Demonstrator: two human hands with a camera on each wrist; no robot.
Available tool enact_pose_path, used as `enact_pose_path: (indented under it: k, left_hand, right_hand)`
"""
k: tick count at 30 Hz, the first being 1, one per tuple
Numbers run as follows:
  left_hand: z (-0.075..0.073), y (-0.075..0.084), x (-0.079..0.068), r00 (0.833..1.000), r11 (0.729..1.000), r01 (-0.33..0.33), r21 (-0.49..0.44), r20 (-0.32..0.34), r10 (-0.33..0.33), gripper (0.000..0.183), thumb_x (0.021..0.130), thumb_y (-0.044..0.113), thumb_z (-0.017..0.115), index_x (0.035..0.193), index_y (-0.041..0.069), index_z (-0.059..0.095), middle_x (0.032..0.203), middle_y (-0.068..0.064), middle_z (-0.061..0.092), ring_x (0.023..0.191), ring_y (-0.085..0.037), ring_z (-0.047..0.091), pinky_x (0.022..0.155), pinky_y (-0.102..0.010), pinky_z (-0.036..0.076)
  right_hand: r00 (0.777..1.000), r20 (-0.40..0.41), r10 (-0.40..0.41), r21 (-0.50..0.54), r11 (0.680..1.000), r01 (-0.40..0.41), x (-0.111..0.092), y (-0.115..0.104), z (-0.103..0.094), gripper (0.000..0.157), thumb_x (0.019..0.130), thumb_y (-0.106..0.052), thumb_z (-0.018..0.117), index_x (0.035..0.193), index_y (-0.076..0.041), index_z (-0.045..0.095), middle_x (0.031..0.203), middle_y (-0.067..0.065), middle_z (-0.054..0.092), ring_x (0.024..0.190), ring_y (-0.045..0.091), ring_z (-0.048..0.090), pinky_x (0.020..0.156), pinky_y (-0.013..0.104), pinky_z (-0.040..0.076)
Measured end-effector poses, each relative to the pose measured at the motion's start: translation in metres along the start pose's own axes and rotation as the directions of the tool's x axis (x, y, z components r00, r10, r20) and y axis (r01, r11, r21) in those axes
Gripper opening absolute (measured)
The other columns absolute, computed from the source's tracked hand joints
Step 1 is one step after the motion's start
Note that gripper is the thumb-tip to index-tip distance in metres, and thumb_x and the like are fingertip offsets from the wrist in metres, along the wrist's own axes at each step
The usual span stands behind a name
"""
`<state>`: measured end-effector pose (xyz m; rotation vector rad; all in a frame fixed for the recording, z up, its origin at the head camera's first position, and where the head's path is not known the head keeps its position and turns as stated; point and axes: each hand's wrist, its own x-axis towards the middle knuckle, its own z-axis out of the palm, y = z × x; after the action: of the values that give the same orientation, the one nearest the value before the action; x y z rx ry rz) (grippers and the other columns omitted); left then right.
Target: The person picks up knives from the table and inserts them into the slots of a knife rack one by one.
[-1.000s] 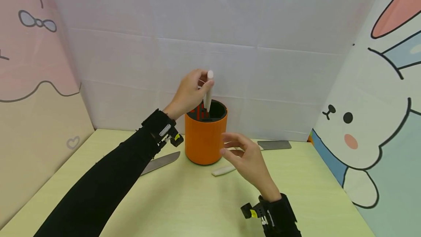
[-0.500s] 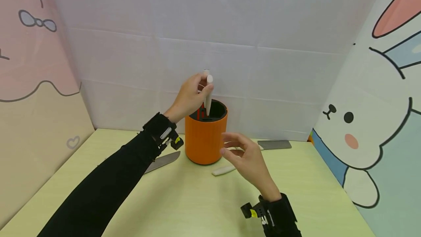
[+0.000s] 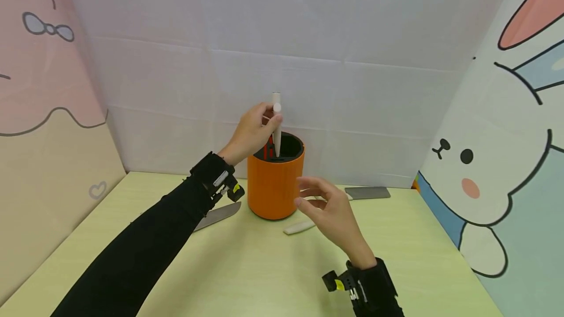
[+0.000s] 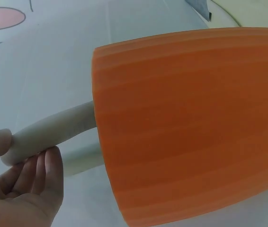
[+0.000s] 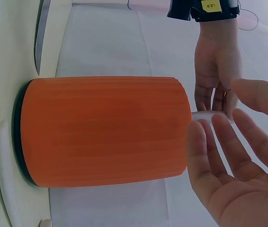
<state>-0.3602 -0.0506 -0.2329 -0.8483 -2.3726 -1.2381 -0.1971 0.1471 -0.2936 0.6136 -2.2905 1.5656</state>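
My left hand (image 3: 253, 128) pinches the pale handle of a knife (image 4: 53, 128) between thumb and fingers, above the orange knife holder (image 3: 275, 187). The knife's blade is hidden inside the holder's dark opening. Just behind it rises a second pale handle (image 3: 276, 97), also standing in the holder. Beside the holder's right side hovers my right hand (image 3: 328, 214), its fingers loosely bent and holding nothing. Under that hand lies a white-handled knife (image 3: 299, 228) on the table, the rest of it hidden by the hand.
A broad knife blade (image 3: 218, 215) lies left of the holder, partly covered by the left sleeve. At the right rests a cleaver (image 3: 367, 193) with a rectangular blade. A white sheet (image 3: 374, 97) hangs behind the table (image 3: 246, 273), with cartoon-printed panels on both sides.
The left hand has moved slightly down and left, and the held knife sits a little lower in the holder. The second handle shows more clearly behind it. My right hand stays still.
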Motion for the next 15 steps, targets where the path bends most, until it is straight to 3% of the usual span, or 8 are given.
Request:
enact_pose_path:
  k: [8, 15]
  left_hand:
    - [0.001, -0.004, -0.002, 0.998, 0.999, 0.041, 0.0, 0.037, -0.041, 0.045, 0.099, 0.032, 0.055, 0.137, 0.012, 0.044, 0.114, -0.003, 0.054, 0.098, -0.016, 0.053, 0.081, -0.033, 0.05]
    - [-0.005, -0.007, -0.011, 0.999, 0.999, 0.024, 0.035, 0.023, -0.024, 0.05, 0.097, 0.034, 0.057, 0.141, 0.015, 0.041, 0.114, -0.001, 0.055, 0.097, -0.013, 0.055, 0.08, -0.032, 0.051]
  right_hand:
    - [1.0, 0.0, 0.0, -0.002, 1.0, 0.0, 0.0, 0.0, 0.0, 0.035, 0.087, -0.004, 0.069, 0.12, -0.008, 0.061, 0.111, 0.005, 0.062, 0.098, 0.026, 0.06, 0.083, 0.032, 0.053]
    - [1.0, 0.001, 0.009, -0.005, 1.0, -0.009, 0.001, 0.0, 0.0, 0.035, 0.087, -0.005, 0.069, 0.121, -0.008, 0.061, 0.112, 0.005, 0.062, 0.099, 0.03, 0.06, 0.083, 0.033, 0.053]
